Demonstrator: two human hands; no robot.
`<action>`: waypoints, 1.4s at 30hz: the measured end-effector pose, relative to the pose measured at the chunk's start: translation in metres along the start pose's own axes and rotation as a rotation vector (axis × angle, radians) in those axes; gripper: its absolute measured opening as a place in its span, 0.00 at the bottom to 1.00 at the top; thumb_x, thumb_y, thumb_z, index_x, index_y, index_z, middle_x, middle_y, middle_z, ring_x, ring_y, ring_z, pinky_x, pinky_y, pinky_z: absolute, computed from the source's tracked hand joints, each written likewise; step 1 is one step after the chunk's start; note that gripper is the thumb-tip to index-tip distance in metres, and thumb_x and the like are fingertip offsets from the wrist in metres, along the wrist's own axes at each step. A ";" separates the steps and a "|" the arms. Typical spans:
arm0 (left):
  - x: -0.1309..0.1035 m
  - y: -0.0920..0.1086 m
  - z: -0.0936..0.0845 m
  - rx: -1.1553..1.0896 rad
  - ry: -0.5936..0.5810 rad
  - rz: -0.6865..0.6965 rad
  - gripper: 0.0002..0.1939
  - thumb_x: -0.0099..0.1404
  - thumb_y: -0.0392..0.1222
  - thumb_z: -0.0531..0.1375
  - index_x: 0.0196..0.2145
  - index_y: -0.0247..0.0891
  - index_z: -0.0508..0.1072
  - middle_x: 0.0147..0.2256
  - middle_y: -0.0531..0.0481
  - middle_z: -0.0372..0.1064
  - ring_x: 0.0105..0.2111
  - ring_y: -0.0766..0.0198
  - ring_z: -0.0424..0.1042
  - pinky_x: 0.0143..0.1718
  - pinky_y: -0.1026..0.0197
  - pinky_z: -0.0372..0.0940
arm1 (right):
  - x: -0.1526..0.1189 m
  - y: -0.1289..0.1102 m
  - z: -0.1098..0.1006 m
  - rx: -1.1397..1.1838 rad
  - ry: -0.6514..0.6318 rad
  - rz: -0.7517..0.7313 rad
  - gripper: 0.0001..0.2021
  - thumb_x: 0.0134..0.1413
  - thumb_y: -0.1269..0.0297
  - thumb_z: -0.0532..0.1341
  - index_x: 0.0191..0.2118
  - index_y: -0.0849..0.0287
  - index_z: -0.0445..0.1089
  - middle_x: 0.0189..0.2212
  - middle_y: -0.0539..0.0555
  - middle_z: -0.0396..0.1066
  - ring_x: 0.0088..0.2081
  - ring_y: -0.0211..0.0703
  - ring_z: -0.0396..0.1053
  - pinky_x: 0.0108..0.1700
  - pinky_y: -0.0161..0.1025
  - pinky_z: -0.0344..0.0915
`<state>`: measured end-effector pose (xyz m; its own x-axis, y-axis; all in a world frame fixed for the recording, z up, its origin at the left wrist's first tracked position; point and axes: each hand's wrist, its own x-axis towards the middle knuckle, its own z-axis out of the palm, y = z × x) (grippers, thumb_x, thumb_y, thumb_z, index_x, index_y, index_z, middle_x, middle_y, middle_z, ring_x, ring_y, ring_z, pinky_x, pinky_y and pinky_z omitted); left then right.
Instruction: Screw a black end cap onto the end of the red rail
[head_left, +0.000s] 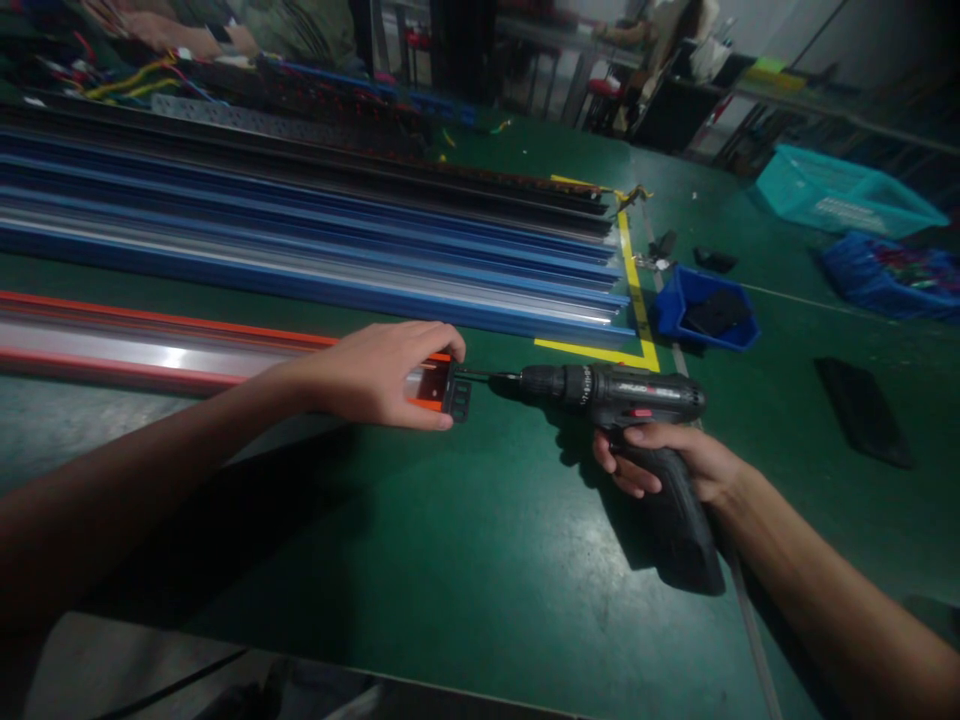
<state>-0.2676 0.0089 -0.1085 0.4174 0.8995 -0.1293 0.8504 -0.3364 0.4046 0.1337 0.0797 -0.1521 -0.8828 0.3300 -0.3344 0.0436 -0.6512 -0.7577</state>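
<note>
My left hand (382, 375) is closed over the right end of a long orange metal profile (172, 350), thumb and fingers on its two sides. A black end cap (459, 390) sits at that end, between the fingertips. In my right hand (667, 460) is a black cordless drill (637, 390), held by its grip and pointing left. Its long thin bit (487, 376) reaches to the end cap; whether it sits in a screw is too small to tell.
Several blue profiles (315, 240) lie behind, ending near yellow tape (634, 290). To the right are a blue bin (705, 305) with black parts, a teal basket (840, 190), another blue bin (892, 270) and a dark flat object (862, 410). Another person's hands (165, 35) are at the far left.
</note>
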 end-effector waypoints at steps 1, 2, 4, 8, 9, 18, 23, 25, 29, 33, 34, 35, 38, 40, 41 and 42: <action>0.000 0.000 0.000 -0.001 0.003 0.005 0.34 0.61 0.67 0.67 0.57 0.46 0.69 0.55 0.47 0.75 0.52 0.49 0.76 0.49 0.55 0.65 | 0.000 0.000 0.000 0.001 -0.005 -0.005 0.13 0.67 0.61 0.69 0.45 0.68 0.82 0.36 0.58 0.81 0.22 0.31 0.68 0.31 0.32 0.74; 0.000 0.000 0.000 -0.001 0.005 0.010 0.34 0.61 0.67 0.67 0.57 0.46 0.69 0.55 0.46 0.75 0.52 0.49 0.76 0.49 0.55 0.65 | 0.000 0.001 -0.001 0.002 -0.006 -0.009 0.13 0.67 0.61 0.69 0.45 0.68 0.82 0.36 0.58 0.80 0.22 0.31 0.68 0.31 0.32 0.74; 0.000 0.000 0.000 0.000 0.007 0.013 0.34 0.61 0.67 0.67 0.57 0.45 0.69 0.55 0.46 0.75 0.51 0.49 0.76 0.49 0.55 0.65 | 0.000 0.001 -0.001 0.005 0.000 -0.015 0.12 0.67 0.61 0.69 0.44 0.68 0.82 0.35 0.57 0.80 0.22 0.30 0.67 0.31 0.32 0.74; 0.000 0.000 -0.001 0.001 0.000 0.003 0.34 0.61 0.67 0.67 0.57 0.45 0.69 0.55 0.45 0.75 0.51 0.49 0.76 0.49 0.55 0.65 | -0.001 0.001 0.000 0.009 0.016 0.005 0.11 0.66 0.61 0.71 0.44 0.67 0.82 0.35 0.56 0.79 0.22 0.30 0.67 0.32 0.32 0.75; 0.000 0.000 -0.001 0.000 -0.002 0.002 0.34 0.61 0.67 0.66 0.57 0.45 0.69 0.55 0.45 0.75 0.51 0.49 0.76 0.49 0.54 0.65 | -0.001 0.000 0.000 0.009 0.016 0.009 0.11 0.66 0.61 0.71 0.43 0.67 0.82 0.34 0.56 0.78 0.22 0.30 0.67 0.32 0.32 0.75; 0.000 0.003 -0.001 -0.002 0.000 -0.002 0.34 0.61 0.66 0.67 0.57 0.45 0.70 0.55 0.46 0.75 0.52 0.48 0.76 0.50 0.54 0.66 | -0.002 0.000 0.000 0.004 0.030 0.015 0.12 0.66 0.61 0.71 0.43 0.67 0.82 0.32 0.55 0.77 0.22 0.30 0.66 0.31 0.32 0.74; 0.000 0.002 -0.001 0.004 0.002 0.002 0.34 0.61 0.67 0.66 0.57 0.45 0.70 0.55 0.46 0.75 0.51 0.49 0.76 0.49 0.55 0.66 | -0.001 -0.001 0.003 0.000 0.048 0.016 0.11 0.64 0.61 0.71 0.42 0.66 0.82 0.32 0.54 0.76 0.21 0.30 0.65 0.31 0.32 0.73; 0.000 0.001 -0.001 0.004 0.002 0.000 0.34 0.61 0.67 0.66 0.57 0.46 0.70 0.55 0.46 0.75 0.51 0.49 0.76 0.49 0.55 0.66 | -0.002 -0.002 0.004 0.002 0.059 0.025 0.11 0.63 0.60 0.72 0.41 0.66 0.82 0.31 0.53 0.76 0.21 0.30 0.65 0.31 0.33 0.73; -0.001 0.002 -0.001 0.007 0.001 0.001 0.33 0.62 0.66 0.67 0.57 0.46 0.69 0.55 0.46 0.75 0.51 0.49 0.76 0.49 0.55 0.65 | -0.002 -0.002 0.004 0.011 0.056 0.036 0.11 0.63 0.61 0.72 0.42 0.66 0.82 0.30 0.53 0.76 0.21 0.30 0.65 0.31 0.32 0.73; -0.001 0.002 -0.001 0.000 0.003 0.006 0.33 0.62 0.65 0.67 0.57 0.45 0.69 0.54 0.46 0.75 0.51 0.49 0.76 0.49 0.55 0.65 | -0.002 -0.002 0.003 0.017 0.041 0.021 0.11 0.65 0.61 0.71 0.43 0.67 0.82 0.31 0.53 0.76 0.21 0.29 0.65 0.31 0.32 0.73; -0.001 0.001 0.000 -0.001 0.005 0.008 0.32 0.62 0.65 0.67 0.56 0.45 0.69 0.54 0.47 0.75 0.51 0.49 0.76 0.49 0.55 0.65 | -0.002 -0.002 0.003 0.016 0.038 0.015 0.11 0.65 0.62 0.71 0.43 0.67 0.82 0.31 0.53 0.76 0.21 0.29 0.65 0.31 0.32 0.73; 0.000 0.001 0.000 -0.002 0.007 0.010 0.32 0.62 0.65 0.67 0.56 0.45 0.69 0.54 0.47 0.74 0.51 0.50 0.75 0.49 0.56 0.65 | -0.002 -0.002 0.003 0.013 0.035 0.011 0.11 0.65 0.62 0.71 0.43 0.68 0.82 0.31 0.53 0.76 0.21 0.29 0.66 0.31 0.32 0.74; 0.000 0.001 0.001 -0.002 0.013 0.011 0.32 0.62 0.64 0.68 0.56 0.45 0.69 0.54 0.47 0.74 0.51 0.50 0.75 0.49 0.56 0.65 | -0.001 -0.001 0.003 0.014 0.031 0.005 0.11 0.66 0.62 0.70 0.43 0.68 0.82 0.32 0.54 0.77 0.21 0.29 0.66 0.31 0.32 0.74; 0.000 0.001 0.001 -0.004 0.013 0.008 0.32 0.62 0.64 0.68 0.56 0.45 0.69 0.54 0.47 0.74 0.51 0.50 0.75 0.49 0.56 0.65 | -0.001 -0.001 0.003 0.023 0.032 0.004 0.11 0.66 0.63 0.70 0.44 0.68 0.82 0.33 0.55 0.78 0.21 0.29 0.66 0.31 0.32 0.74; 0.000 0.001 0.001 -0.004 0.012 0.006 0.32 0.62 0.64 0.68 0.56 0.45 0.69 0.54 0.47 0.74 0.51 0.50 0.75 0.49 0.56 0.65 | -0.001 -0.001 0.003 0.027 0.033 0.003 0.11 0.66 0.63 0.70 0.44 0.68 0.82 0.33 0.55 0.78 0.21 0.29 0.66 0.30 0.32 0.74; 0.000 0.002 0.000 -0.003 0.010 0.006 0.32 0.62 0.64 0.68 0.56 0.45 0.69 0.54 0.47 0.74 0.51 0.50 0.75 0.49 0.56 0.64 | -0.001 -0.001 0.003 0.031 0.033 0.003 0.11 0.65 0.63 0.70 0.44 0.68 0.82 0.33 0.55 0.78 0.22 0.30 0.67 0.30 0.32 0.74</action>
<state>-0.2660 0.0085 -0.1084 0.4191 0.9002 -0.1183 0.8470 -0.3407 0.4080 0.1334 0.0779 -0.1497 -0.8667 0.3504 -0.3551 0.0311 -0.6725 -0.7394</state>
